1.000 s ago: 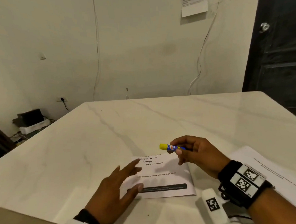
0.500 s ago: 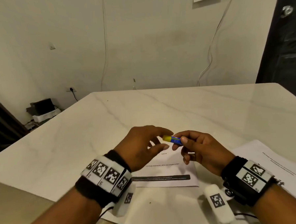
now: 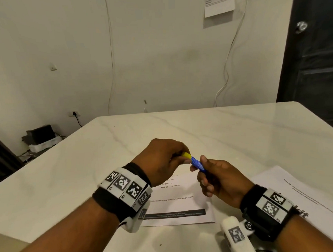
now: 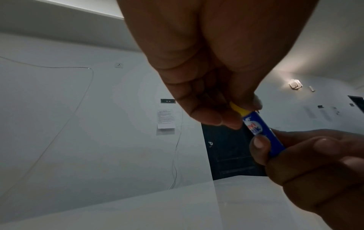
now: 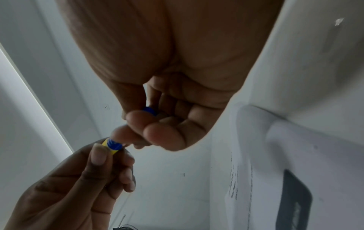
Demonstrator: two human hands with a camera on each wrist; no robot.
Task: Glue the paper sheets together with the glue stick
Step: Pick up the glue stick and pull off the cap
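Right hand (image 3: 221, 178) gripping blue glue stick (image 3: 197, 163); left hand (image 3: 163, 158) pinching its yellow cap (image 3: 186, 155), above paper sheet (image 3: 177, 202).

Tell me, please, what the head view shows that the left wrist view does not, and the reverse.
Only the head view shows the printed sheet lying under the hands, a second sheet to its right, and both wristbands. Only the left wrist view shows the logo on the glue stick and a lit wall lamp. Both show the left hand pinching the yellow cap while the right hand grips the blue barrel.
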